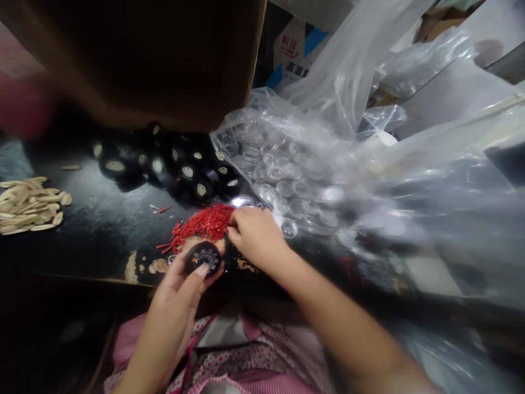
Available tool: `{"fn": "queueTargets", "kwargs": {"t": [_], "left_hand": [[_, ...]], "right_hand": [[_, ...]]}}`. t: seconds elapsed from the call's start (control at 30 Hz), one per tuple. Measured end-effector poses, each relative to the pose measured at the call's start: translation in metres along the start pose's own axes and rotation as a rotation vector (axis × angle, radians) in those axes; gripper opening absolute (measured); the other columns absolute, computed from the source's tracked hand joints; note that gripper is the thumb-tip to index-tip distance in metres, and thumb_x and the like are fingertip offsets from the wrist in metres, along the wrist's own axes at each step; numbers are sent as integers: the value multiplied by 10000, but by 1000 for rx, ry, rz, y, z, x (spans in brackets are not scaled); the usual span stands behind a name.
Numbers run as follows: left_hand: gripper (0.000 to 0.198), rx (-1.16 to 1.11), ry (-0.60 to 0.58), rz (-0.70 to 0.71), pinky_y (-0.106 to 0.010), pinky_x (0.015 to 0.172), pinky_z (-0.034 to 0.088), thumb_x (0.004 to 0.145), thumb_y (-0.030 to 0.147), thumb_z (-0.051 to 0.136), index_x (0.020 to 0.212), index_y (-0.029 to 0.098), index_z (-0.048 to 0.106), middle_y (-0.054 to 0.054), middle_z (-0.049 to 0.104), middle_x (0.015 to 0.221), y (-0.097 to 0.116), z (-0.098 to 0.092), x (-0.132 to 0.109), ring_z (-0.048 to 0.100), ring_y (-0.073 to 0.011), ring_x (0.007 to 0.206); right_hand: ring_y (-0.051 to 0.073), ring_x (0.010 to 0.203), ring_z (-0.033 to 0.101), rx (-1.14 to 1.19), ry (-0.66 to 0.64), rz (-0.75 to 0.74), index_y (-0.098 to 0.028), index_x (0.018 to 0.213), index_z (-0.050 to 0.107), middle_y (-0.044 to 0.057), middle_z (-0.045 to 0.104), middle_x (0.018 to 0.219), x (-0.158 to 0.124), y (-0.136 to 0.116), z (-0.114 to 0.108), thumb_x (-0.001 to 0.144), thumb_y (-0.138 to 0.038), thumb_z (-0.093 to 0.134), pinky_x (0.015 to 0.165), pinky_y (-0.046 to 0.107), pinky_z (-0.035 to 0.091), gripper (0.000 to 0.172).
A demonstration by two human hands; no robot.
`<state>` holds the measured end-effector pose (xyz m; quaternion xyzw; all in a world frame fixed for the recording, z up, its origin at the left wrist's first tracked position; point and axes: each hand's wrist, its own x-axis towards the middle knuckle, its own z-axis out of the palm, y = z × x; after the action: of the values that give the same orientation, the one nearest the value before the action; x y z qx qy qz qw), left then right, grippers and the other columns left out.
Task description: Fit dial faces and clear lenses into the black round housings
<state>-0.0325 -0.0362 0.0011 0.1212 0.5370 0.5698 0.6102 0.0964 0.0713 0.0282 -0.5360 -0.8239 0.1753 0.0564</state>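
My left hand (178,290) grips a small round black dial gauge (204,253) with pale scale markings and an orange mark, its face turned up. The thumb lies over the lower part of the face. Just beyond the gauge is a heap of thin red pointer-like pieces (207,220) on the table. At the heap's right edge is my right hand (255,232), fingers bent and pressed together. Whatever may be between those fingertips is hidden. Clear round discs (283,189) lie just past the right hand, in a plastic bag (328,142).
Several black round parts (186,172) with pale patches are piled behind the red heap. Flat cream-coloured pieces (33,205) lie at the left of the black table (102,219). A large dark open box (164,54) overhangs the back. Plastic sheeting (443,186) spreads across the right.
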Motion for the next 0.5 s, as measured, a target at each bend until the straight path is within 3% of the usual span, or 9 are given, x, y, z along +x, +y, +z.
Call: {"fn": "queueTargets", "kwargs": {"t": [0.1,0.23,0.37,0.5], "left_hand": [[402,-96,29,-21,-359,984,518,793,254,718,1185,233,627,-43,741,1102,4,2,-2,671,-219,1083],[274,-240,-16,-135,-402,921,563,842,247,660,1114,229,636,-58,722,1155,8,5,1,685,-259,1066],[242,-378,-105,-279,-409,915,569,878,190,597,1114,217,639,-63,733,1133,9,12,7,710,-232,1009],[220,-359,-68,-167,-377,967,536,870,181,604,1083,161,655,-98,753,1082,5,16,7,703,-225,1029]], "right_hand": [[292,883,635,0,-9,-2,-117,804,653,148,705,911,6,-4,3,850,-157,537,819,429,398,131],[182,760,633,71,-33,-6,-159,783,627,44,696,798,-9,-2,3,865,-191,563,759,325,420,109],[120,744,615,372,42,-57,-180,831,615,-10,683,817,-29,-1,3,855,-187,613,749,265,427,25],[148,812,583,503,118,-95,-178,828,614,13,658,854,-41,0,4,839,-163,640,759,286,421,32]]}}
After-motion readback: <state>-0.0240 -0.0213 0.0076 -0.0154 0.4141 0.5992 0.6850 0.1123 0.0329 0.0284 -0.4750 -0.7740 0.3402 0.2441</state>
